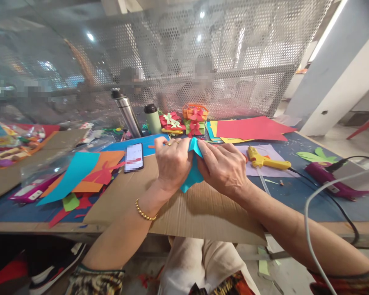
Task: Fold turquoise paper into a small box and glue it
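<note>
So both hands are on one piece of turquoise paper (193, 178), held up over the middle of the cardboard sheet (178, 219) at the near edge of the table. Left hand (174, 162) has its fingers curled in and gripping the paper from one side, right hand (224, 166) is closed on it from the other. You get knuckles and backs of hands mostly; the fingertips are tucked out of sight, and with the paper's middle partly covered I can't tell exactly how it's folded. A peak pokes up between the hands and a pointed flap hangs below.

Right forearm runs behind a white cable (309, 221), and both sleeves are cut off by the bottom edge. Folks behind the perforated screen (178, 45) are murky, heads blurred out. The yellow glue gun (266, 162) just past the right hand is easy enough to see, but the red paper bows (195, 127) further back are jumbled together.

As for writing: the phone (133, 157) has its screen lit but pixelated, the purple power strip (332, 180) has a pale label too small to read, and what might be lettering on the dark printed cloth (227, 284) in the lap is chopped off by the frame
</note>
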